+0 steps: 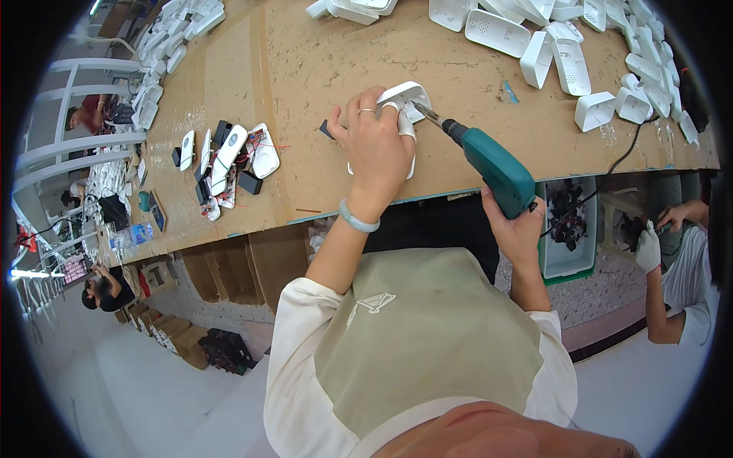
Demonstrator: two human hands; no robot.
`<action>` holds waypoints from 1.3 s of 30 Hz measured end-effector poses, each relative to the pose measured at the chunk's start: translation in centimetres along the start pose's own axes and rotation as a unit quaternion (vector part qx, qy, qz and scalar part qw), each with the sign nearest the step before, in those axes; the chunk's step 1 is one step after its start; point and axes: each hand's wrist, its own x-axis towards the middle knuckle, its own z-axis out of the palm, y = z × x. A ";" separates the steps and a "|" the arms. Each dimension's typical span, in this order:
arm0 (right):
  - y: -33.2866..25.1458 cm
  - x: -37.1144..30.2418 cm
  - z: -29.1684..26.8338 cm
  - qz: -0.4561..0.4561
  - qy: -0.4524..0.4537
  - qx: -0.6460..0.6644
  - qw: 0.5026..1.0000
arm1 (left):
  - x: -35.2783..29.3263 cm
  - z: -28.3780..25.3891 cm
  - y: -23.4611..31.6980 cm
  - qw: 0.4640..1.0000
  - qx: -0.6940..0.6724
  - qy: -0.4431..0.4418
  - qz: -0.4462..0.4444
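My right hand is wrapped round the rear of a green electric screwdriver, which points up and to the left. The tip of its bit is at the inside of a white plastic housing. Fingers of my left hand close over this housing and press it down on the table; one finger wears a white wrap, another a ring. A white edge of the part also shows beneath the palm. Beside the left hand lies a small dark block, partly hidden.
Several white housings are heaped at the table's far right, more at the far left. White parts with black blocks and red wires lie left. A black cord crosses the right edge above a bin. Co-workers sit on both sides.
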 end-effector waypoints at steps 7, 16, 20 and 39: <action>0.3 0.5 0.3 -0.030 -0.030 -0.024 0.999 | 0.2 0.0 0.2 1.000 0.015 -0.007 -0.008; 0.5 0.6 0.4 -0.027 -0.034 -0.026 0.999 | 0.3 0.0 0.2 0.999 0.016 -0.024 -0.016; 0.6 0.6 0.4 -0.021 -0.032 -0.018 0.999 | 0.3 -0.2 0.2 0.999 0.016 -0.031 -0.023; -0.2 0.7 0.3 -0.012 -0.036 -0.021 0.999 | 0.4 -0.2 0.2 0.999 0.009 -0.029 -0.022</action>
